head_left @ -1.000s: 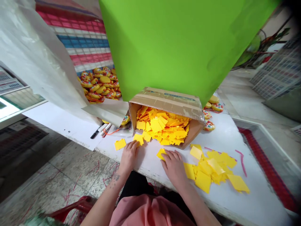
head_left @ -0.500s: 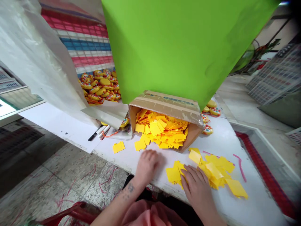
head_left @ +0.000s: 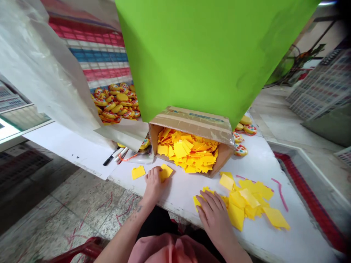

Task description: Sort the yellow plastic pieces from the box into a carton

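My left hand is on the white tabletop with its fingers curled, gripping the edge of a yellow card in front of the box. Just left of it lies a single yellow card piece, apart from the fingers. My right hand lies palm down, fingers stretched out, over some yellow cards that it partly hides. Beside that hand a loose pile of yellow cards spreads to the right. A cardboard box on its side opens toward me, heaped with more yellow cards.
A tall green panel rises behind the box. Yellow patterned round items fill a striped bag at left; others lie right of the box. Markers lie near the left edge. A white-rimmed crate stands at right.
My left hand has moved left and now grips a yellow card. My right hand has shifted slightly left over the cards, uncovering one beside it.
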`<state>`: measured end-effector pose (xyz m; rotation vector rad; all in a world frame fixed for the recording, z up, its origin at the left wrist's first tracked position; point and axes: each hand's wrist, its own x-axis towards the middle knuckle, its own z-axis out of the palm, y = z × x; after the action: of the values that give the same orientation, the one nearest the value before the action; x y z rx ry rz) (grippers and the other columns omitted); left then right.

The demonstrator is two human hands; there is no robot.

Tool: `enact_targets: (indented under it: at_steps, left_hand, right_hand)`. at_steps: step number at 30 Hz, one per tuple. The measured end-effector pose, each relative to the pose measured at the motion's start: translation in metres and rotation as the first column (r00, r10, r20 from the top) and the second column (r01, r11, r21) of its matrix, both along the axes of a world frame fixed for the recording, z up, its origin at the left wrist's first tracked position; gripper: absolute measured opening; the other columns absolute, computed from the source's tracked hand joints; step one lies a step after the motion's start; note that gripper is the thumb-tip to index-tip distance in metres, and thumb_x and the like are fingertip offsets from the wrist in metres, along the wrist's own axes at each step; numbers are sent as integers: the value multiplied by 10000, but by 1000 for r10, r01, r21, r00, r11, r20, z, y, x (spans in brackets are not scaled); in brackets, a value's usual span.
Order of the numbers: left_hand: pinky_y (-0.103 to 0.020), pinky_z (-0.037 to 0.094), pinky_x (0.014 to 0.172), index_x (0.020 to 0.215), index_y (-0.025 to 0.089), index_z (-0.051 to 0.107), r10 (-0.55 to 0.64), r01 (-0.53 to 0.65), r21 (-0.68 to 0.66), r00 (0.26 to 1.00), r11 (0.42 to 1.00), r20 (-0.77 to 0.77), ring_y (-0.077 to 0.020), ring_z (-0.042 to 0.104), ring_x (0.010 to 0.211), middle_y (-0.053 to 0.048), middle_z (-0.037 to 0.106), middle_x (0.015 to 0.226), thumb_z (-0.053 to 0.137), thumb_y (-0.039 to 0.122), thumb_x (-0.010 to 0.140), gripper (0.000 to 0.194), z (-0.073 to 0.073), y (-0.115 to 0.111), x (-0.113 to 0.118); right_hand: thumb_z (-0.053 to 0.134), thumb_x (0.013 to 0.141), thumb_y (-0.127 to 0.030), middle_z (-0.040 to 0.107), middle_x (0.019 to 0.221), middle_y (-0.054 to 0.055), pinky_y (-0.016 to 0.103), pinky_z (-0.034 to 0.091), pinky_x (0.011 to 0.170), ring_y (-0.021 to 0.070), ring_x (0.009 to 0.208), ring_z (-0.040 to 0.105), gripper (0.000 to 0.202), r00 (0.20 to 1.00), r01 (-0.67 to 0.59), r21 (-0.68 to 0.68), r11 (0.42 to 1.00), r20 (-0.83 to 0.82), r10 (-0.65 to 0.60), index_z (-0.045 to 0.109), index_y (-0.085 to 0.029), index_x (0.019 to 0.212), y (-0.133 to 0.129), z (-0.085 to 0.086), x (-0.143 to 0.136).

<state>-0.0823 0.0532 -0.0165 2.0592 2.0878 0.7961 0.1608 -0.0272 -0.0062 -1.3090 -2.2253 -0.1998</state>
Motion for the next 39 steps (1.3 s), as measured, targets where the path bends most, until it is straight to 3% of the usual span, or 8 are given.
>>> enact_targets:
  at_steps: [5,10,13,17,19,22,30,39]
  left_hand:
    - [-437,392,887,1074,196,483,-321,324,-3,940,946,117,-265,539,1058,-85,596,1168,705,262,766,385,1,-37,54]
    - [-445,400,961,1224,197,462,-546,551,32,814,834,198,-272,498,1168,-99,572,1257,716,388,773,553,16,-38,90]
    - [-448,380,1005,1201,202,503,-493,482,106,859,870,137,-264,479,1220,-109,573,1272,601,359,869,379,20,-24,53]
    - [-490,393,985,1183,166,548,-74,82,106,994,991,-84,-322,494,1217,-154,573,1289,560,312,887,330,13,-7,-33]
    - [-528,378,994,1281,136,493,116,-104,74,975,992,-189,-369,431,1282,-185,509,1370,557,361,886,459,7,-4,-68]
    - [-507,400,982,1309,129,479,165,-165,21,955,986,-245,-360,457,1259,-177,518,1365,511,395,911,480,0,-4,-93]
    - [-468,462,922,1230,168,544,13,-5,70,994,998,-113,-310,552,1083,-128,607,1214,561,412,882,426,-5,-10,-79]
    - [-479,478,938,1223,197,536,-104,94,108,990,990,97,-281,565,1074,-115,608,1182,607,415,858,431,-4,-20,-51]
  right_hand:
    - [490,931,-229,551,1324,136,525,393,1016,310,1248,473,362,997,53,38,998,-49,-51,503,-166,1287,-11,1,16]
    - [498,937,-258,549,1310,159,524,407,995,321,1240,470,359,993,99,41,994,-64,-96,511,-141,1276,-21,-3,25]
    - [510,933,-244,555,1308,141,514,391,1011,311,1235,471,342,995,80,39,996,-63,-77,526,-156,1263,-22,-1,21]
    - [520,914,-160,598,1253,126,484,391,990,298,1192,494,286,999,40,79,996,-38,-38,581,-157,1194,-4,13,8]
    - [515,909,-128,627,1214,114,463,396,954,290,1147,513,269,998,56,98,994,-14,-55,609,-159,1159,15,23,0]
    - [518,911,-135,643,1202,95,449,382,934,282,1117,514,259,996,74,126,989,32,-79,631,-172,1141,52,41,-12]
    - [525,911,-176,556,1308,141,500,313,989,320,1180,438,354,952,157,142,977,243,-188,580,-191,1260,143,87,-55]
    - [533,894,-159,456,1416,150,561,239,1074,358,1321,331,338,903,-51,142,989,429,-15,599,-198,1223,167,83,-67]
